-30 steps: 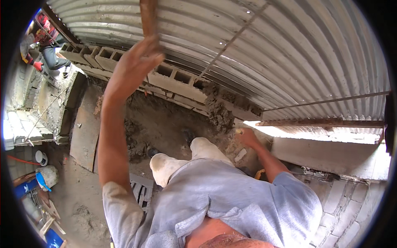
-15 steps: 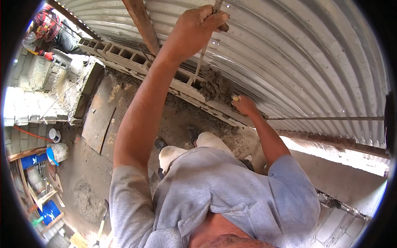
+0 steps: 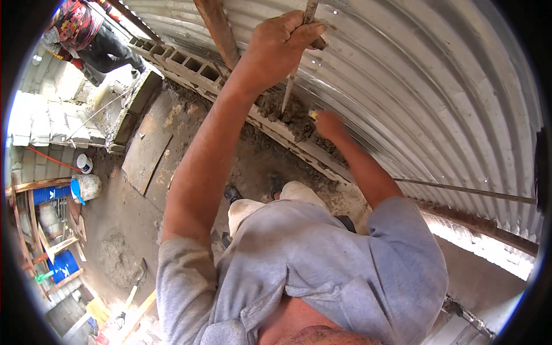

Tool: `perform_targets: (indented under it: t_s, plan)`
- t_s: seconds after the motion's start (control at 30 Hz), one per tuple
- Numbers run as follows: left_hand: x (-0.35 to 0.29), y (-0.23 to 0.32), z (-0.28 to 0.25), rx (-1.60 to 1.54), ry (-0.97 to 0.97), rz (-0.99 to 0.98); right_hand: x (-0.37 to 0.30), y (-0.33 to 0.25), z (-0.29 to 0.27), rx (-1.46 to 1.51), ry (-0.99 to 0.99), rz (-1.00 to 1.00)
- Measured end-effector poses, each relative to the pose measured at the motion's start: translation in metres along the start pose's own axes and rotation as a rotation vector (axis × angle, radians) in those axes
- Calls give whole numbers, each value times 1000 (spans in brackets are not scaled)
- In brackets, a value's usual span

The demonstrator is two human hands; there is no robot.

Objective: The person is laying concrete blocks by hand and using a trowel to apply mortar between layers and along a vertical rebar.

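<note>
My left hand [image 3: 276, 49] is closed around an upright steel rod [image 3: 291, 86], which runs down to the top of a hollow-block wall [image 3: 201, 69]. Around the rod's foot, wet grey mortar [image 3: 296, 114] covers the block tops. To the right of it, my right hand [image 3: 332, 125] is closed on a tool, apparently a trowel, with a yellowish handle end [image 3: 313, 115] showing. Its blade is hidden by the mortar and the hand.
Corrugated metal sheeting [image 3: 414, 98] rises close behind the wall, with a wooden post [image 3: 217, 29] against it. At upper left a co-worker [image 3: 86, 34] stands by another block wall. A flat board [image 3: 146, 161], a bucket [image 3: 89, 187] and a shovel [image 3: 135, 284] are at left.
My right hand has moved left toward the rod, and the mortar lump now lies spread about the rod's foot. My left hand keeps its grip. The co-worker's legs now show more.
</note>
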State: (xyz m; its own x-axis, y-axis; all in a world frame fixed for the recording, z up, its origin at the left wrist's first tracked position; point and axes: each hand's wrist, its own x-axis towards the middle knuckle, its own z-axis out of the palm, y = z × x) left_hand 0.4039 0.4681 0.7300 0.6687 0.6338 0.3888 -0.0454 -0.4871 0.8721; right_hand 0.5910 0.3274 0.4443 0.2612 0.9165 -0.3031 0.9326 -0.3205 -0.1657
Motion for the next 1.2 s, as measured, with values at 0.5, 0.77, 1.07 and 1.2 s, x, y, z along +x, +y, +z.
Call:
perform_targets:
  t_s: [0.5,0.77,1.07,1.2]
  plan:
    - [0,8,-5,43,-66,19,-74,17,36,161,135,76]
    - [-3,11,-8,78,-56,57,-74,11,45,99,230,57]
    - [-6,2,-16,29,-72,40,-67,-11,5,162,30,88]
    - [-8,1,-19,27,-62,37,-65,-20,1,453,168,276]
